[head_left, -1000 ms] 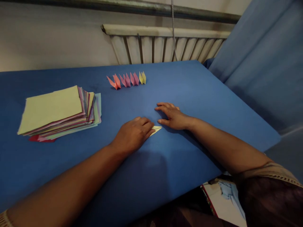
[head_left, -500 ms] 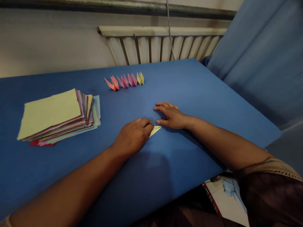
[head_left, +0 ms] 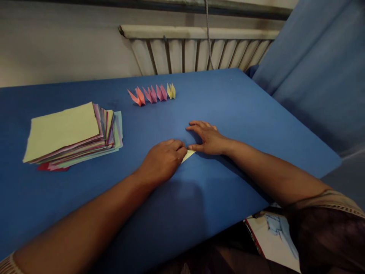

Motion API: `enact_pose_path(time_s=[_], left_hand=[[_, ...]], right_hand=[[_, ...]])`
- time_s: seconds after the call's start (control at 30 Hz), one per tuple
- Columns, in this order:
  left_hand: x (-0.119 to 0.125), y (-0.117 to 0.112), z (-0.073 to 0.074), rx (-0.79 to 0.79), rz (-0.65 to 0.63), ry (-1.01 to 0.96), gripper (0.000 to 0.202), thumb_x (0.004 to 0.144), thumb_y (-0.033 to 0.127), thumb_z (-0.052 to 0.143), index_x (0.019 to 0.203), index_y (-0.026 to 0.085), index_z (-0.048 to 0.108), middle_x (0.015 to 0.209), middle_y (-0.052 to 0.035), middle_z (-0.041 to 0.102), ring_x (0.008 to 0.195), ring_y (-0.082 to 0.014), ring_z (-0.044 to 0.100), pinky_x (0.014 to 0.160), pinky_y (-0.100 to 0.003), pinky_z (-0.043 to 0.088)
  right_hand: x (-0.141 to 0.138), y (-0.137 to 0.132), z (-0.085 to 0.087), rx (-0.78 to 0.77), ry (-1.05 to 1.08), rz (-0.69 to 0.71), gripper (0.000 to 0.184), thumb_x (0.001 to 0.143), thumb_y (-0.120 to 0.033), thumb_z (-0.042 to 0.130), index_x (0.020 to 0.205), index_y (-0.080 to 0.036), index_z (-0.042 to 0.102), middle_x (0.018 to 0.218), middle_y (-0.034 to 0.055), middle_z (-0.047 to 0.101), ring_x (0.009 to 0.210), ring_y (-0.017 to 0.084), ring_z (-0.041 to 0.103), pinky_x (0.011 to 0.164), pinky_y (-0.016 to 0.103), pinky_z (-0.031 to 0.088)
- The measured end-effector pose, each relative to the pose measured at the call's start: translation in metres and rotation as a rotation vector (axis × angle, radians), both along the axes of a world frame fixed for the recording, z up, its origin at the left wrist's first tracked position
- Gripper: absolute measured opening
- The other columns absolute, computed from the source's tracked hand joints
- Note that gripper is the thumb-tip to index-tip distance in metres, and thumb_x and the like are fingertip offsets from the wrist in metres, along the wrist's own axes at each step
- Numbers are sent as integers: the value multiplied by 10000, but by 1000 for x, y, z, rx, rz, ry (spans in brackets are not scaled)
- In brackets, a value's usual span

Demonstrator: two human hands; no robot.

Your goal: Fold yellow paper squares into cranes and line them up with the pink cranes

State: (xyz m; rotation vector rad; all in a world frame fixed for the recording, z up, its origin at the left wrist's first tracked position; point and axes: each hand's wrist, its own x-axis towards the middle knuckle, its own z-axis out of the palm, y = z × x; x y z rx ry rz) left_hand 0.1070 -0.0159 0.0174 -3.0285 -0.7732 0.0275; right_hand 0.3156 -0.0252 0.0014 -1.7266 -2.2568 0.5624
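Observation:
A small piece of pale yellow folded paper (head_left: 188, 155) lies on the blue table, partly covered by my fingers. My left hand (head_left: 165, 158) is closed over its left part, fingers curled down onto it. My right hand (head_left: 207, 137) rests at the paper's far right tip, its thumb touching or almost touching the edge and its other fingers stretched out on the table. How much of the paper sits under the left hand is hidden. Beyond the hands stands a row of folded paper figures: an orange one (head_left: 139, 97), two pink ones (head_left: 161, 93) and a yellow one (head_left: 171, 91).
A thick stack of coloured paper sheets (head_left: 62, 129), pale yellow on top, sits at the left of the blue table (head_left: 239, 182). Behind the table is a radiator (head_left: 199, 33). A blue curtain (head_left: 313, 57) hangs at right. Below the front edge lies a white box or book (head_left: 276, 243).
My right thumb has come onto the paper's upper edge, closer to the left fingers. The dark line along the paper no longer shows. The camera view has shifted slightly.

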Motion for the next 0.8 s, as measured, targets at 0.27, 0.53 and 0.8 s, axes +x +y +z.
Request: enact_pose_path(time_s=[0.27,0.53,0.8], left_hand=[[1,-2,1,13,14,-13,284,972,212,377,974,156,655,968,-68,657,819,-205,543,682,-323,399],[-2,-1,-1,18,-1,-37,243,960,201,416,980,164,655,982,-70,665,826,-217,549,660,-324,401],[-9,-2,-3,-64,-34,-152,260,976,242,415,1052,157,649,1097,-81,658,932,-216,571,790,-331,477]], right_hand=[[2,2,-6,15,9,3,683,793,-494,702,1396,-268,473,1540,97,362,1415,333,312,1116,578,287],[11,6,-5,-48,26,64,788,754,-479,751,1439,-265,426,1574,114,307,1441,355,267,1123,611,270],[41,19,-14,-32,218,199,723,725,-421,785,1378,-273,510,1529,109,393,1434,310,315,1150,570,259]])
